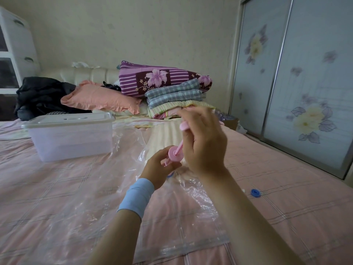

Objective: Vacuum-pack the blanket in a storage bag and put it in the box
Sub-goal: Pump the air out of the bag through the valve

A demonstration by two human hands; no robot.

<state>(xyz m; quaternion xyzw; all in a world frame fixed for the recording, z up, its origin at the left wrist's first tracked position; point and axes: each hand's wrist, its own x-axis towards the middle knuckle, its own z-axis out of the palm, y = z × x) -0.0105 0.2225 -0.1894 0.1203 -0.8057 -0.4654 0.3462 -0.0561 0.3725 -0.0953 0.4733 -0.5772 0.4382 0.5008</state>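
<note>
1. Where the bed (38,188) lies nearest the viewer: storage bag (107,188), clear plastic, spread flat on the pink checked cover, zip edge at the near end.
2. Left grip (160,167), pale blue wristband (137,196) behind it: fingers curled round the barrel of a pink pump (174,153), over the bag. The pump's foot is hidden.
3. Right grip (204,142): closed round the pump's handle, the rod drawn out above the barrel.
4. Valve cap (255,193), blue, loose on the cover, right of the bag.
5. Box (72,138), translucent, lid on, at the bag's far left.
6. Blanket (164,134), pale striped, at the bag's far end; whether inside it, cannot tell.
7. Pillow (99,98), pink, and folded bedding (175,96), stacked at the headboard.
</note>
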